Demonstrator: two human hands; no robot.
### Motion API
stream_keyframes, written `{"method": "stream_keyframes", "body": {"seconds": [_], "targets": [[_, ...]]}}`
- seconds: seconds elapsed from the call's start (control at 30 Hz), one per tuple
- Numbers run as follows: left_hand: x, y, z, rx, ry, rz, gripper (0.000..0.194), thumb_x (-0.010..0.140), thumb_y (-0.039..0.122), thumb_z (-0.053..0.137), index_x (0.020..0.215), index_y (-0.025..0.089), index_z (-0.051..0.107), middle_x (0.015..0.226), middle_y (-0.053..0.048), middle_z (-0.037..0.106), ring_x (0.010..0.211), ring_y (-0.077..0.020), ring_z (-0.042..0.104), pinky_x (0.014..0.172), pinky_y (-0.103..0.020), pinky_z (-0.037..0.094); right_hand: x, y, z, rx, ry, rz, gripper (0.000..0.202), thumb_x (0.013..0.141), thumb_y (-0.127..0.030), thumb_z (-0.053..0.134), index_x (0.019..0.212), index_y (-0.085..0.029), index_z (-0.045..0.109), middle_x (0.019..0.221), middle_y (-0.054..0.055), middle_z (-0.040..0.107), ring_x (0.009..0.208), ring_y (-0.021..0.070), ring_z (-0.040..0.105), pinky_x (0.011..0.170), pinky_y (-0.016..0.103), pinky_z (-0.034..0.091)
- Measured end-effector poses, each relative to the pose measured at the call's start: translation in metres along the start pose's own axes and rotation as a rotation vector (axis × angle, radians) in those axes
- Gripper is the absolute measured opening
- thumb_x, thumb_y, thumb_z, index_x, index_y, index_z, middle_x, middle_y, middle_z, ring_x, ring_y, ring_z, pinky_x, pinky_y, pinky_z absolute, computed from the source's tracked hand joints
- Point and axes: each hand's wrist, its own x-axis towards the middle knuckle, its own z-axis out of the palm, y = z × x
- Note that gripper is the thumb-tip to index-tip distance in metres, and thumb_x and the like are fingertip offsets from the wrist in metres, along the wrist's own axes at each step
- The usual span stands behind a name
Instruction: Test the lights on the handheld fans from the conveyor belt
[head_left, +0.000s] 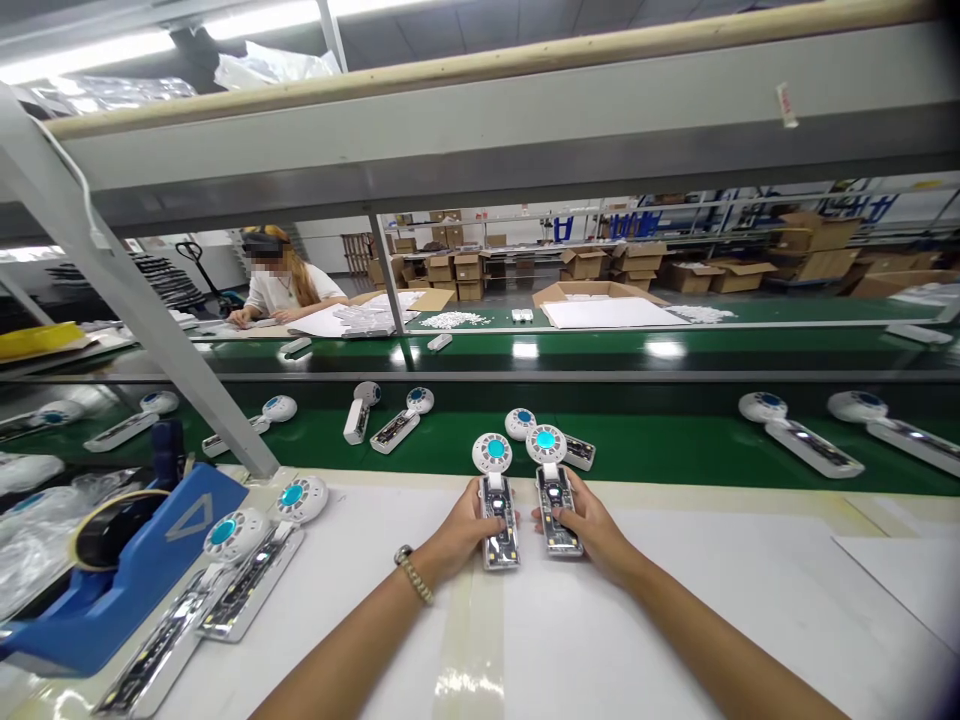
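Note:
My left hand (466,524) grips a white handheld device (499,535) with a round, perforated head and a bright blue centre; its thumb presses on the dark, exposed circuit face. A matching device (561,535) is in my right hand (592,522), with the thumb on its face too. Both stand side by side, heads pointing away from me, a small gap between the bodies. Just behind the right one, another such device (580,453) lies on the green conveyor belt (667,450). The undersides of both held devices are hidden.
Two similar devices (251,580) lie at the left beside a blue tape dispenser (127,580). Several more are spread along the belt. A slanted metal post (172,320) rises at the left, and a shelf beam (480,125) crosses above. Across the line sits a person (289,285).

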Motion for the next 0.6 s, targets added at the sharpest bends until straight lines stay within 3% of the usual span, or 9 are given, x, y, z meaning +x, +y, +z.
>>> {"method": "stream_keyframes", "body": {"seconds": [0.17,0.37,0.6], "targets": [[0.0004,0.0010,0.0003,0.001,0.004,0.009,0.053,0.062,0.010,0.070,0.105,0.018,0.041,0.102,-0.008,0.054,0.087,-0.0193,0.059,0.074,-0.033,0.047,-0.0003,-0.0001,0.0015,0.001,0.006,-0.016,0.084,0.066,-0.040,0.071,0.132,-0.025,0.022,0.095,0.007,0.064,0.081,0.0246,0.066,0.069,0.037,0.051],[0.0002,0.0013,0.0001,-0.002,-0.020,0.002,0.055,0.063,0.014,0.072,0.108,0.019,0.040,0.100,-0.008,0.055,0.084,-0.0190,0.060,0.074,-0.034,0.047,-0.0028,-0.0037,0.0018,0.005,0.002,0.004,0.094,0.066,-0.040,0.071,0.138,-0.026,0.013,0.095,0.007,0.065,0.081,0.0240,0.065,0.073,0.038,0.050],[-0.0001,-0.0008,-0.0002,-0.020,0.014,-0.003,0.053,0.060,0.011,0.072,0.104,0.019,0.043,0.099,-0.007,0.056,0.089,-0.0212,0.059,0.076,-0.034,0.046,0.0020,0.0031,-0.0023,0.032,-0.004,-0.024,0.090,0.066,-0.039,0.072,0.136,-0.024,0.017,0.098,0.007,0.062,0.084,0.0242,0.064,0.076,0.039,0.050]]}}
